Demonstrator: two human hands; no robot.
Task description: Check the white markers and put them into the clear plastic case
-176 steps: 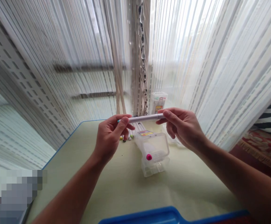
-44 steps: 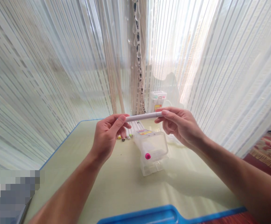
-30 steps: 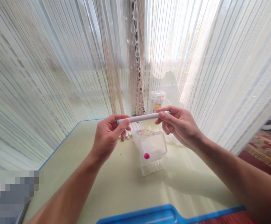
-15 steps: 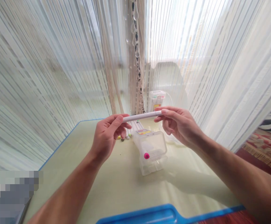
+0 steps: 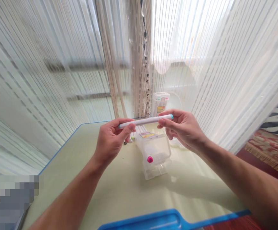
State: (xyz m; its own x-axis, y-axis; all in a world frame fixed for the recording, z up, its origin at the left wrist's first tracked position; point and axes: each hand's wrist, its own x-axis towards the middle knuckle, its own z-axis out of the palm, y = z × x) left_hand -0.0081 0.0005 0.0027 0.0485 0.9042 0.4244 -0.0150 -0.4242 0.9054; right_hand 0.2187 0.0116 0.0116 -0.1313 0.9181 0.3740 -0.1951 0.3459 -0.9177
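A white marker pen point(image 5: 146, 121) with turquoise ends is held up nearly level above the table, tilted slightly up to the right. My left hand point(image 5: 113, 137) pinches its left part between thumb and fingers. At the other end, my right hand point(image 5: 183, 126) grips it near the turquoise tip. Below and behind the marker lies a clear plastic case point(image 5: 156, 150) with a yellow label and one pink-ended marker point(image 5: 150, 159) inside. Several white markers point(image 5: 141, 129) lie beyond it, partly hidden by my left hand.
A second clear marker case point(image 5: 161, 102) stands upright at the table's far edge, before a string curtain point(image 5: 81, 48). The pale green table point(image 5: 119, 191) has a blue rim with a moulded blue tray point(image 5: 143, 220) in front. A patterned rug point(image 5: 270, 147) shows at right.
Both hands have shifted along the marker toward its middle, so its turquoise ends now show beyond the fingers. The view has tilted slightly; the cases stay put.
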